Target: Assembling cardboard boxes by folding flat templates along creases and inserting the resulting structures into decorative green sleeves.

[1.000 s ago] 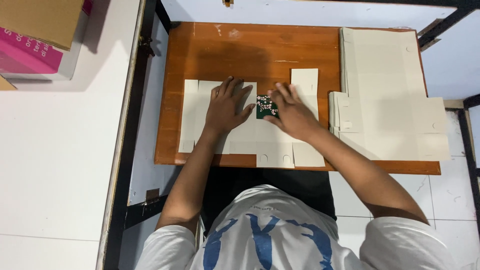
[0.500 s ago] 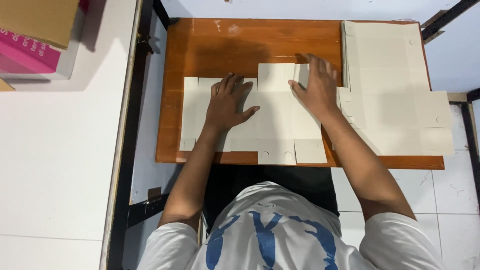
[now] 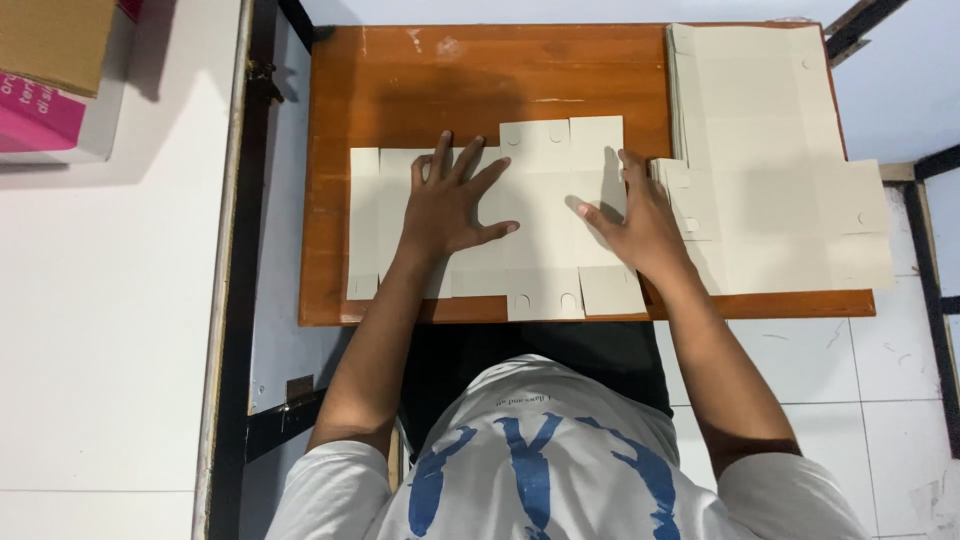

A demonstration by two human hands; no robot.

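Right hand (image 3: pixel 640 220) slid down-left — both palms flat on carton blank (image 3: pixel 545 220).

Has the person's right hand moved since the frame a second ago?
Yes. The right hand has shifted right along the wooden table, from the middle of the flat cardboard blank to its right edge, beside the stack of blanks.

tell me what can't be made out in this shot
Head view only:
- Part of the flat cardboard blank lies hidden under the left hand and right hand.
- How many sheets are in the stack of blanks: the edges are too fine to count.
- The pink box and brown carton are cut off by the frame's edge.
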